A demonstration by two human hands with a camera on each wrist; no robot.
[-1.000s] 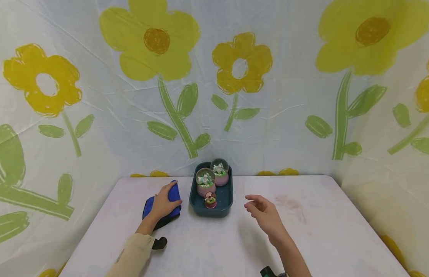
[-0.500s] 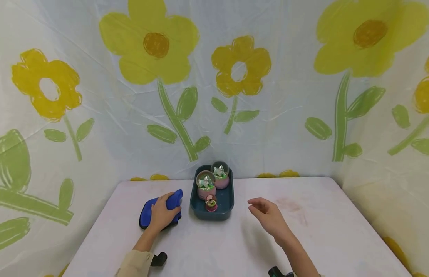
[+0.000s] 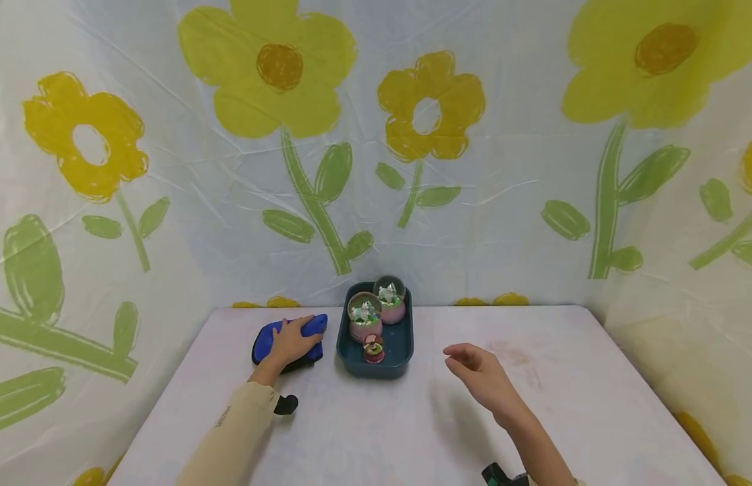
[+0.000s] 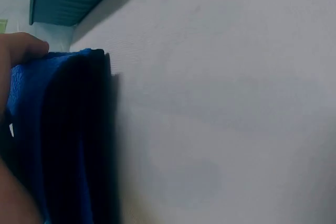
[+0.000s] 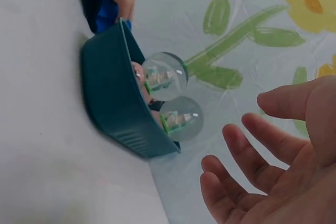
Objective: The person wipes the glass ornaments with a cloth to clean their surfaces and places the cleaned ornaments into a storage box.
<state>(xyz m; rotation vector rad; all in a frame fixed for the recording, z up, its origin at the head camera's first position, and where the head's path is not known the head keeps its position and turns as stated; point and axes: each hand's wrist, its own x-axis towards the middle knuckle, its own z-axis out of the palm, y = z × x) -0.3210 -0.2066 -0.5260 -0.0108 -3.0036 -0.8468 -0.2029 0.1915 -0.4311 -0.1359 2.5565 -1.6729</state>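
Observation:
My left hand (image 3: 289, 344) lies over a folded blue cloth (image 3: 316, 326) with dark edges, on the left of the table. Its fingers spread across the top, and the thumb holds the cloth's near side; in the left wrist view the fuzzy cloth (image 4: 29, 90) shows stacked folds. My right hand (image 3: 487, 379) hovers over the right half of the table, fingers loosely bent and holding nothing. Between the hands stands a dark teal tub (image 3: 376, 370). Inside are two snow globes (image 3: 365, 312) on pink bases and a smaller pink globe (image 3: 373, 349).
A white table (image 3: 364, 432) carries everything. Behind it and along both sides hangs a pale curtain (image 3: 503, 223) printed with yellow flowers. The tub sits near the table's back edge, just right of the cloth.
My left hand and the cloth have shifted slightly; the cloth's right part, raised earlier, now lies lower and flatter. My right hand has drifted a little to the right. Tub and globes stay put.

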